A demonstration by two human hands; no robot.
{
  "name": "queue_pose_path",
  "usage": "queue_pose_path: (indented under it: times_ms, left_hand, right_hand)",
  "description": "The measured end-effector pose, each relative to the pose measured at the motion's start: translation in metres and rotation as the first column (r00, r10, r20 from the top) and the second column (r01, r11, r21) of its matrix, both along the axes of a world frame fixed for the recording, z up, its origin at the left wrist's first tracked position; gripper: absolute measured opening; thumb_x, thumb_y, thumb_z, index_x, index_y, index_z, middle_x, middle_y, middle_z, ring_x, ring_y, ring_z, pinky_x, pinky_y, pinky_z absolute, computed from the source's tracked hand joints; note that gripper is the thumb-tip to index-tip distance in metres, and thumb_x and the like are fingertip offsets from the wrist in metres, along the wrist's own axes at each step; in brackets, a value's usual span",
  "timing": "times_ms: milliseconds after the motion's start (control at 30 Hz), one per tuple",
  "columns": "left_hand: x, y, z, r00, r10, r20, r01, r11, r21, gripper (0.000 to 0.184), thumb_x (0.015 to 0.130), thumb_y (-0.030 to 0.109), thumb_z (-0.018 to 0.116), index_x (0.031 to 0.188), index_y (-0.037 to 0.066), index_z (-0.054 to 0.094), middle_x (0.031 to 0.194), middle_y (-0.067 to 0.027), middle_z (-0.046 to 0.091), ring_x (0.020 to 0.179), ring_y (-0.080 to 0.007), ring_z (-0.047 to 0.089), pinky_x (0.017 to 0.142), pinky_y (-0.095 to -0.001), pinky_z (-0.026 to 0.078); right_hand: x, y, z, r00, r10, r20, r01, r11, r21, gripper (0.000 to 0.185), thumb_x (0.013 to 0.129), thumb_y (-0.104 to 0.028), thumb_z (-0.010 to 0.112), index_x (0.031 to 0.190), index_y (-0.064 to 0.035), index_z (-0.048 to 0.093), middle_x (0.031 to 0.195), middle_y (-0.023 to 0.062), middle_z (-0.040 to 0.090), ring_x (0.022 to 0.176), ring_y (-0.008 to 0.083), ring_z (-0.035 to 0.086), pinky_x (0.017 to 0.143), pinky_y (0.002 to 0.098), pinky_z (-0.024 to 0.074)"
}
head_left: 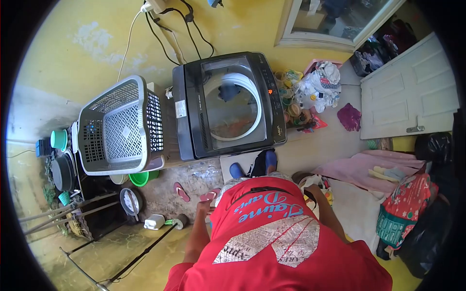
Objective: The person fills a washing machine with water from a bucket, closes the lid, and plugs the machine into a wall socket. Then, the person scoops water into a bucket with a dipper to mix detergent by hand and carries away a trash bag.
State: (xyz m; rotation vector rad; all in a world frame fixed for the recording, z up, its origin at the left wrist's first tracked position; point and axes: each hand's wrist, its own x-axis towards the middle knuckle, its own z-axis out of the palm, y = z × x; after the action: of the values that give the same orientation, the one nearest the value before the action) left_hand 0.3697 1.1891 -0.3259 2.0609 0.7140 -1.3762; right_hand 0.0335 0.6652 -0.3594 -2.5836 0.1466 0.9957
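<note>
Both arms hang at the sides of my red shirt [262,228]. My left hand [204,207] is low beside the shirt, near a pair of reddish flip-flops on the floor; its fingers do not show clearly. My right hand [313,190] hangs by a light-coloured bag [324,186] on the floor, its fingers too indistinct to read. In front of me stands a dark top-loading washing machine [228,104] with its clear lid down and a red display lit. A large grey laundry basket [144,131] stands to its left. My feet wear blue slippers [237,170].
To the right of the machine are several containers and a pile of white plastic bags [320,85]. A purple cloth [349,117] lies near the white door [407,92]. A green basin [141,179], a metal rack [141,254] and a red bag [410,194] flank me.
</note>
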Motion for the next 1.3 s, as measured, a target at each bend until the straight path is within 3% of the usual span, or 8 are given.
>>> queue_pose_path:
  times_ms: [67,167,333,400,733,867,1067,1300]
  left_hand:
    - [0.013,-0.02,0.006,0.993,-0.12,-0.021,0.121,0.99,0.071,0.053,0.089,0.043,0.064,0.126,0.007,0.057,0.098,-0.0122,0.071,0.068,-0.0235,0.07,0.059,-0.0414,0.051]
    - [0.012,-0.049,-0.015,0.982,-0.064,0.179,0.051,0.996,0.073,0.065,0.086,0.047,0.067,0.132,0.003,0.051,0.103,-0.0134,0.071,0.07,-0.0228,0.07,0.055,-0.0382,0.049]
    - [0.032,-0.093,-0.023,0.977,0.205,0.057,-0.171,0.914,-0.368,0.071,0.088,0.046,0.068,0.138,0.001,0.045,0.107,-0.0132,0.07,0.079,-0.0217,0.069,0.057,-0.0325,0.049]
    - [0.029,-0.114,-0.01,0.958,0.262,0.118,-0.19,0.885,-0.424,0.065,0.091,0.042,0.066,0.138,0.002,0.046,0.112,-0.0151,0.068,0.086,-0.0254,0.068,0.067,-0.0376,0.055]
    - [-0.009,-0.087,-0.022,0.988,0.147,0.042,-0.135,0.966,-0.22,0.055,0.091,0.045,0.061,0.133,0.011,0.053,0.108,-0.0093,0.07,0.086,-0.0238,0.069,0.063,-0.038,0.048]
    - [-0.025,-0.064,-0.023,0.982,0.188,0.017,-0.181,0.965,-0.192,0.05,0.09,0.027,0.062,0.137,0.013,0.048,0.116,-0.009,0.068,0.089,-0.0244,0.067,0.07,-0.0445,0.048]
    - [-0.009,-0.063,-0.019,0.91,0.41,0.064,-0.297,0.75,-0.59,0.059,0.084,0.015,0.064,0.14,0.014,0.045,0.109,-0.0067,0.072,0.086,-0.0203,0.068,0.071,-0.0423,0.048]
    - [0.026,-0.088,0.004,0.973,0.061,0.221,0.005,0.959,-0.285,0.077,0.086,0.03,0.068,0.139,-0.015,0.034,0.091,-0.0129,0.074,0.09,-0.0195,0.07,0.076,-0.0431,0.052]
  right_hand:
    - [0.008,-0.016,0.013,0.999,0.034,-0.016,-0.034,0.999,-0.011,0.068,0.051,-0.041,0.09,0.103,-0.0057,0.064,0.084,0.0183,0.069,0.08,0.039,0.068,0.075,0.0466,0.054]
    - [0.026,-0.032,0.032,0.769,-0.468,-0.435,0.507,0.862,-0.031,0.054,0.064,-0.04,0.081,0.101,-0.0038,0.065,0.085,0.0195,0.069,0.079,0.0382,0.069,0.071,0.0485,0.054]
    - [0.029,-0.041,0.053,0.763,-0.502,-0.408,0.563,0.825,0.038,0.054,0.066,-0.04,0.079,0.103,-0.0041,0.064,0.089,0.019,0.068,0.083,0.0378,0.067,0.075,0.0496,0.0502]
    - [0.027,-0.039,0.056,0.761,-0.507,-0.404,0.578,0.813,0.069,0.053,0.067,-0.039,0.078,0.104,-0.0042,0.064,0.09,0.0189,0.068,0.085,0.0376,0.067,0.076,0.0501,0.0487]
    - [0.027,-0.037,0.062,0.766,-0.512,-0.388,0.6,0.786,0.149,0.051,0.071,-0.038,0.074,0.109,-0.0047,0.062,0.099,0.018,0.065,0.092,0.0368,0.064,0.083,0.0524,0.0412]
    - [0.031,-0.038,0.063,0.768,-0.514,-0.382,0.604,0.779,0.167,0.051,0.073,-0.038,0.073,0.11,-0.005,0.062,0.102,0.0177,0.064,0.095,0.0365,0.063,0.086,0.0534,0.0382]
    - [0.04,-0.033,0.076,0.781,-0.527,-0.335,0.607,0.766,0.209,0.05,0.076,-0.037,0.07,0.113,-0.0053,0.061,0.107,0.0172,0.063,0.1,0.036,0.061,0.09,0.0548,0.0337]
    - [0.029,0.005,0.111,0.929,-0.37,0.018,0.35,0.892,0.286,0.049,0.079,-0.036,0.067,0.116,-0.0057,0.06,0.113,0.0166,0.061,0.105,0.0354,0.059,0.095,0.0564,0.0284]
